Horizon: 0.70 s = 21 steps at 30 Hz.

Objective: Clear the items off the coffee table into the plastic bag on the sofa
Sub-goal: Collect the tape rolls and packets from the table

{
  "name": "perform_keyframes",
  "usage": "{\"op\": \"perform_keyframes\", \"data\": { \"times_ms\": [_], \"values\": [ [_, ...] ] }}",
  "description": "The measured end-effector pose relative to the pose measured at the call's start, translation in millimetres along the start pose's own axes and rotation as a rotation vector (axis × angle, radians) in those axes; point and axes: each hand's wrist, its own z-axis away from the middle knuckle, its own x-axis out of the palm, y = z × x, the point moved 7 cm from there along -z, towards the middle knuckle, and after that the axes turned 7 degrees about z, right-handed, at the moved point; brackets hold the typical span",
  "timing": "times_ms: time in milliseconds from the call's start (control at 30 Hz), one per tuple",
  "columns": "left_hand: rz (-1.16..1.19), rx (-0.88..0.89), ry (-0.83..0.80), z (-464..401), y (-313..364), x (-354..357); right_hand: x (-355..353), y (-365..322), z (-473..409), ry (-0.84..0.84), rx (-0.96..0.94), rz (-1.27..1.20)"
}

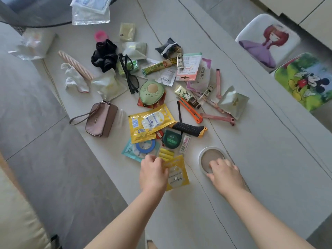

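Many small items lie scattered on the pale coffee table [251,177]. My left hand [153,172] lies on a small yellow sachet [177,174] at the near end of the pile, fingers curled over its left edge beside a pack of yellow batteries [167,154]. My right hand [225,174] rests on a round white-rimmed coaster [209,155], fingers bent over its near edge. Further off lie a large yellow sachet [150,123], a green tape dispenser [170,139], a blue tape roll [144,145] and a brown pouch [101,119]. The plastic bag and sofa are not clearly visible.
An orange box cutter [190,109], black-handled tool [190,129], black glasses [128,72], an avocado purse [150,91], a white sock [74,80], black cloth and tubes fill the table's middle. Two cartoon-printed stools [303,79] stand right. Grey floor lies left.
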Motion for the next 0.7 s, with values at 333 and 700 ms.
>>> {"op": "perform_keyframes", "data": {
  "times_ms": [333, 700],
  "values": [
    [-0.169, -0.042, 0.020, -20.6, 14.3, 17.0, -0.7, -11.2, 8.9, 0.117, -0.049, 0.048],
    [0.001, -0.144, -0.104, 10.8, -35.1, 26.2, -16.4, -25.6, 19.2, 0.040, 0.025, 0.008]
  ]
}}
